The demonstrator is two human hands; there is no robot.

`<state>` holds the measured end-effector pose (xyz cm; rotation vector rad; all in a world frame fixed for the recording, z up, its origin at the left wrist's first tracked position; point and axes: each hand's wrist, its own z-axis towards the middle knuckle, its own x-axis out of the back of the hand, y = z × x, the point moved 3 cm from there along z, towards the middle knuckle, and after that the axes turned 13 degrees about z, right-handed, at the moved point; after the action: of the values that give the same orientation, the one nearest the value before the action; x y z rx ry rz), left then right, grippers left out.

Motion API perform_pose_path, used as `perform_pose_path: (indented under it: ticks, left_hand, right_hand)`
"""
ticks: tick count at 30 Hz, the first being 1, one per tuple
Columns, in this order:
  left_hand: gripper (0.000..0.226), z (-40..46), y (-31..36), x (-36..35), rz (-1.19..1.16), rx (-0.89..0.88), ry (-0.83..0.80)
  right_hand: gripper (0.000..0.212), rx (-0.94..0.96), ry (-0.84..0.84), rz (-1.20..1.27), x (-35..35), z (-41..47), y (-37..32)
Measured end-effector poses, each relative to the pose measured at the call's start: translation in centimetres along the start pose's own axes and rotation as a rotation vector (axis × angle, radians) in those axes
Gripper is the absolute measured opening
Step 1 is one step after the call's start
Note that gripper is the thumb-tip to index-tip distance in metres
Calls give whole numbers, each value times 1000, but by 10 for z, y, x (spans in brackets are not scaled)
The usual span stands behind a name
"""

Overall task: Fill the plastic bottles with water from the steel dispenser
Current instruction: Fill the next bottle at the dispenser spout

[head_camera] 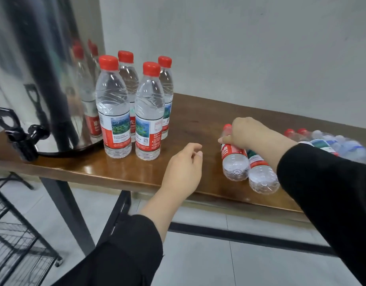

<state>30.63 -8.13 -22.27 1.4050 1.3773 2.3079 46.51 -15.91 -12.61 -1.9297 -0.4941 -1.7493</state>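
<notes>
1. Your right hand (247, 133) was at the right of the middle of the frame, with its fingers curled over a lying bottle (233, 159) near the neck, so it was grasping this bottle.
2. This bottle lay on its side on the wooden table (120, 172). Its long axis ran from the lower part of the frame toward the upper part, a little tilted to the left. The red cap (227, 127) pointed away from you, to the wall, and the bottom pointed to you and to the table edge.
3. A second lying bottle (261, 176) was just beside it on the right, touching it, with nearly the same axis and the bottom also toward you.
4. Your left hand (183, 168) was in the middle of the frame, over the front edge of the table, with fingers loosely bent and nothing in it.
5. Four standing bottles (114, 108) with red caps stood upright in a close group at the upper left of the middle. They were closed and looked filled with water.
6. The steel dispenser (44, 79) filled the upper left of the frame, just beside the group, and its black tap (23, 139) pointed to the lower left.
7. More lying bottles (326, 143) were at the right edge, blurred, with the caps to the left.
</notes>
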Motion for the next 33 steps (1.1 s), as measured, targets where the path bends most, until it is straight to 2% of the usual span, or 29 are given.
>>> perform_pose_path:
  ticks: [3,6,10,14,17,21,23,26,31,33]
  left_hand:
    - [31,1,-1,2,-33,13,-11]
    - [34,1,0,3,-52,29,-28]
    - [43,2,0,7,-95,51,-52]
    - [53,4,2,19,-263,109,-119]
    - [40,-11,7,30,-496,146,-233]
    - [47,-44,8,41,-549,72,-385]
    - [51,-57,6,51,-519,50,-382]
    - [58,-74,-4,71,-401,17,-285]
    - [69,-120,-35,108,-261,-34,-229]
    - [66,-139,-52,121,-264,2,-200]
  right_hand:
    - [56,2,28,10,-8,4,-4]
    - [61,-56,20,140,-15,8,-4]
    - [67,-130,49,478,-10,0,0]
    - [68,-60,53,959,-5,-33,-2]
    - [65,-9,-31,1190,-12,-65,-7]
    - [59,81,-61,1387,-14,-100,-22]
    - [55,106,-61,1383,-12,-115,-33]
    - [49,155,-44,1196,-4,-136,-54]
    - [55,350,185,868,30,-162,-96]
    - [60,435,196,759,31,-171,-123]
